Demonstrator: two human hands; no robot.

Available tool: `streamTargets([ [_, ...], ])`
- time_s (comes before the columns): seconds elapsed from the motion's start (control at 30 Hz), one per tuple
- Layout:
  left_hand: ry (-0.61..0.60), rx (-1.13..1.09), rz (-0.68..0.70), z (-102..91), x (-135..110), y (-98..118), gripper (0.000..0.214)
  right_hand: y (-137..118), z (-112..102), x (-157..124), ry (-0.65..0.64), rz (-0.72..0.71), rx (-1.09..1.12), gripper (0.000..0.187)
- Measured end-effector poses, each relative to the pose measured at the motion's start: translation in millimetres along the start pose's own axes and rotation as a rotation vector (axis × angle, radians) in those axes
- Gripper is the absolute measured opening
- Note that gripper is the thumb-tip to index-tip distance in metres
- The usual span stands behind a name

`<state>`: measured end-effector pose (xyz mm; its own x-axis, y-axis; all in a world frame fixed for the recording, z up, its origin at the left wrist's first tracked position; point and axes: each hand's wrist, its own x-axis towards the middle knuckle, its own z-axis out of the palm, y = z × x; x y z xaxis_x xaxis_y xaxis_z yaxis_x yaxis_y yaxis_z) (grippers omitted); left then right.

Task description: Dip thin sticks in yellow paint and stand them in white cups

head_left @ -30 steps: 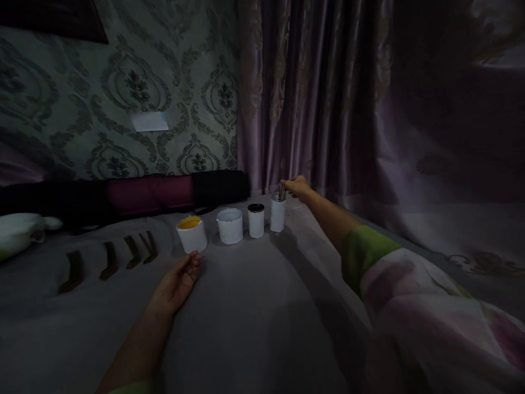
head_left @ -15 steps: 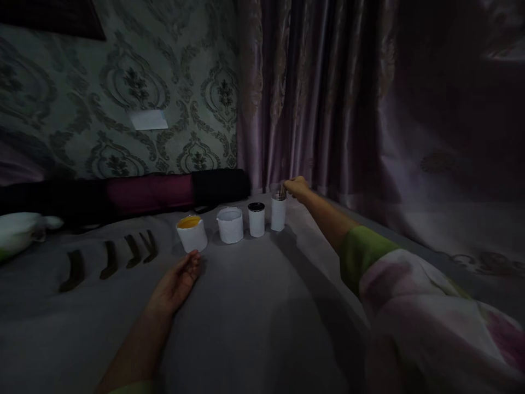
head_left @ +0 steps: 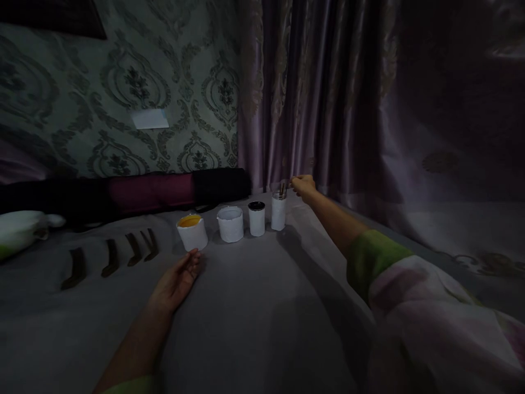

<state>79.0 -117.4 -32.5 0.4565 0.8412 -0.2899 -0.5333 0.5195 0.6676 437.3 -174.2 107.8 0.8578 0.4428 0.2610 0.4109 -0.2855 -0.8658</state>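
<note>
Right hand (head_left: 304,186) at frame centre, just right of the tall white cylindrical cup (head_left: 278,214), fingertips by thin dark sticks (head_left: 282,190) standing in it; too dim and small to tell whether fingers pinch. Left hand (head_left: 177,282) lower left of centre, flat on grey bedsheet (head_left: 262,317), fingers loosely spread, holding nothing, tips just below white cup with yellow filling (head_left: 192,233). Four white cups in a row.
</note>
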Motion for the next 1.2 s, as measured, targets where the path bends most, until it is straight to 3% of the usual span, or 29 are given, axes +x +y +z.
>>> streamTargets([
  [0.23,-0.003,0.014,0.028,-1.4,2.5,-0.8,0.019,-1.0,-6.1,-9.5,0.033,0.014,0.156,0.015],
  [0.5,-0.013,-0.015,0.022,1.7,-0.2,0.0,0.02,0.7,-8.4,-16.1,-0.044,0.076,0.398,0.017],
  [0.77,-0.043,-0.048,0.016,-0.6,2.1,-0.4,0.018,-4.9,-12.5,-40.0,-0.123,0.098,0.444,0.02],
  [1.2,-0.026,-0.058,0.023,2.6,-1.0,0.7,0.016,-4.1,11.7,-93.8,-0.355,0.192,0.523,0.018],
])
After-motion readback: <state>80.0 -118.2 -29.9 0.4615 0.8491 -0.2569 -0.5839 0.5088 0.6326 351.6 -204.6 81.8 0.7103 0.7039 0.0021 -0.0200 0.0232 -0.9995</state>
